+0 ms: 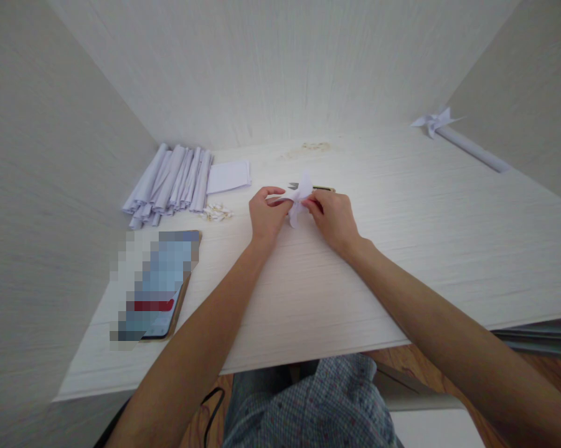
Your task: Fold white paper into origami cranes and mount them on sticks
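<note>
A small folded white paper piece (299, 200) is held just above the white table (401, 261), near its middle. My left hand (266, 214) pinches its left side with fingers closed. My right hand (332, 218) grips its right side, fingers also closed. Just behind my hands lies a pair of scissors (315, 187), mostly hidden by the paper and my right hand.
A pile of rolled white paper tubes (170, 180) and a flat white sheet (228, 176) lie at the back left, with small pale bits (217, 213) beside them. A phone (161, 283) lies front left. A finished paper pinwheel on a tube (452, 134) rests at the back right. Walls enclose three sides.
</note>
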{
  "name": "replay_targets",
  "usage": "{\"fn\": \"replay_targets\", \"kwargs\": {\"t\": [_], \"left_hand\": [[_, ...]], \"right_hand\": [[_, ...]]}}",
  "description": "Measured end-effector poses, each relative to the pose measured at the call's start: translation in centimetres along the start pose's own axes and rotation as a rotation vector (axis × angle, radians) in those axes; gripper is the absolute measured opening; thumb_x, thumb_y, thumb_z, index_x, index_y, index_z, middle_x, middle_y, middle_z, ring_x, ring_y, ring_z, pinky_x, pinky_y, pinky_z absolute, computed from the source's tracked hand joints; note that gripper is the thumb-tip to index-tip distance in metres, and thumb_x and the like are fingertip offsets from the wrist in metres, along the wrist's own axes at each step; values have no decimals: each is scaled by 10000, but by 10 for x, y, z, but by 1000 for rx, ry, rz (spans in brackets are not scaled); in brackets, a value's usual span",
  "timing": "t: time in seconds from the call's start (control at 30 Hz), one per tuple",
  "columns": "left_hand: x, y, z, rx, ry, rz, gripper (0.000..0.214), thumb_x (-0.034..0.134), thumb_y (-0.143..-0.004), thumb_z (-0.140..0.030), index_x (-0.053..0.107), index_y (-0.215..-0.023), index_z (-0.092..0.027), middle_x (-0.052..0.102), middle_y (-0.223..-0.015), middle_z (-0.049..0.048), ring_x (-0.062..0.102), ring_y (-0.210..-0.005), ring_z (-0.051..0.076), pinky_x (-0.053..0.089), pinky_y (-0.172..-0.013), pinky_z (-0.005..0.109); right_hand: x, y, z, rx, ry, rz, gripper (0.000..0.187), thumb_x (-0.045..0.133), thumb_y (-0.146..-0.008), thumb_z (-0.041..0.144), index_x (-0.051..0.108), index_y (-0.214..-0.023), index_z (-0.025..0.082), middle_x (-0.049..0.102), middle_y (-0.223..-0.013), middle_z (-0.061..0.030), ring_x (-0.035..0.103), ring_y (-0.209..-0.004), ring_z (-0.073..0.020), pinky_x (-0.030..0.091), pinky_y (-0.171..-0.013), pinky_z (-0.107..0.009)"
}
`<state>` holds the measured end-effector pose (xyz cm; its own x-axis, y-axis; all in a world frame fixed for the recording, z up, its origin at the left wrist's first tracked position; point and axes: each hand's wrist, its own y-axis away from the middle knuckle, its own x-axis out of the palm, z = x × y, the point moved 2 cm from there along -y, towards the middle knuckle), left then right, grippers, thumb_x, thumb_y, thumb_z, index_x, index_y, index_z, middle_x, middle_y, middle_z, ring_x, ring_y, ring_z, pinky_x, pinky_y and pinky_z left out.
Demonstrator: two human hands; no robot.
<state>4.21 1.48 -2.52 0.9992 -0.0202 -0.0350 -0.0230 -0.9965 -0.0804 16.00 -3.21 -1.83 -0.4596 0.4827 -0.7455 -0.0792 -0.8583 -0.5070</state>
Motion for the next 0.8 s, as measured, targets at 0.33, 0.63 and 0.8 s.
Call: {"fn": "replay_targets", "kwargs": {"t": [0.33, 0.63, 0.8], "left_hand": [[0, 0, 1, 9, -9, 4, 202, 584, -514, -140, 539, -708, -173, 575, -538, -36, 563, -502, 101, 442, -484, 198], [0, 0, 2, 21, -51, 0, 200, 582, -525, -157, 546, -721, -178, 578, -557, -28, 581, -531, 114, 432, -482, 196], [0, -1, 4, 25, -53, -5, 195, 593, -531, -165, 550, -721, -176, 578, -551, -27, 575, -516, 119, 437, -481, 208]], "right_hand": [[-1, 2, 6, -20, 105, 79, 187, 449, -840, 181, 582, -720, 129, 640, -758, -87, 543, -675, -172, 334, -588, -273], [0, 4, 9, -27, 157, 91, 197, 412, -852, 171, 580, -762, 122, 628, -815, -109, 540, -721, -189, 345, -603, -282], [0, 3, 9, -24, 126, 85, 211, 401, -857, 189, 571, -744, 137, 628, -797, -99, 534, -714, -187, 344, -612, -283]]}}
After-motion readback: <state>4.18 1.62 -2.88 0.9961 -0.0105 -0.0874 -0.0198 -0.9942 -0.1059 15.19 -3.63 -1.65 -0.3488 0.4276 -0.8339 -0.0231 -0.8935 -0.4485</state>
